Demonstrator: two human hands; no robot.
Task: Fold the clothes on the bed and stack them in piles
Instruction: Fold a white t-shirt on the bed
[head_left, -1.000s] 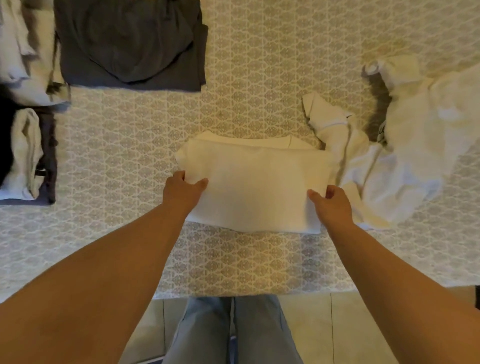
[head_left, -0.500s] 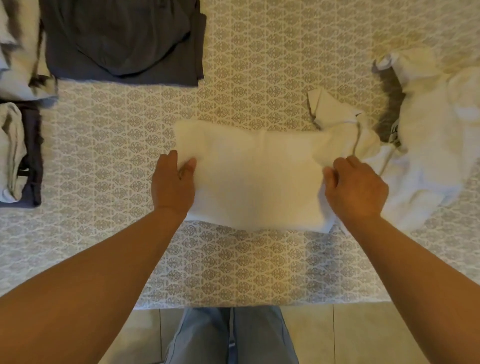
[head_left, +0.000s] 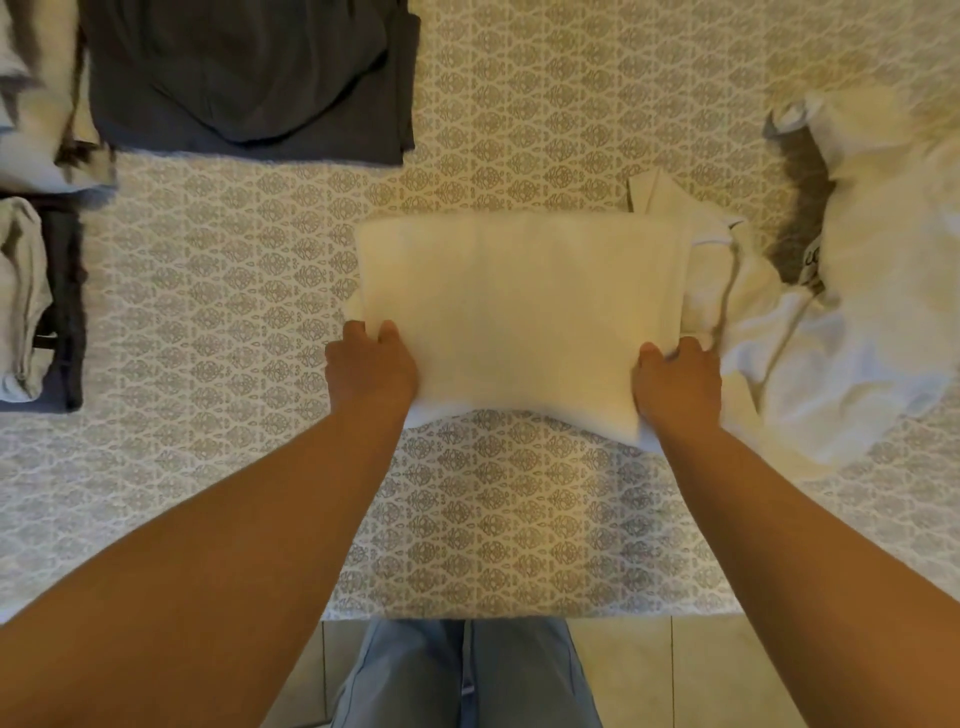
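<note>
Both hands slid nearer, left hand (head_left: 371, 366) and right hand (head_left: 678, 384) gripping folded cream garment (head_left: 519, 312).

Fingertips of the left hand (head_left: 371, 364) and right hand (head_left: 678, 382) are hidden under the folded cream garment (head_left: 519, 312). The dark grey pile (head_left: 249, 78), left-edge piles (head_left: 36, 301) and unfolded white clothes (head_left: 857, 312) are cut off by frame edges.

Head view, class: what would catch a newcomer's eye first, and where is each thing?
First, the cream folded garment at the middle of the patterned bed, gripped at its near corners by the left hand and right hand. Next, the crumpled white heap to its right and the dark folded pile at top left.
</note>
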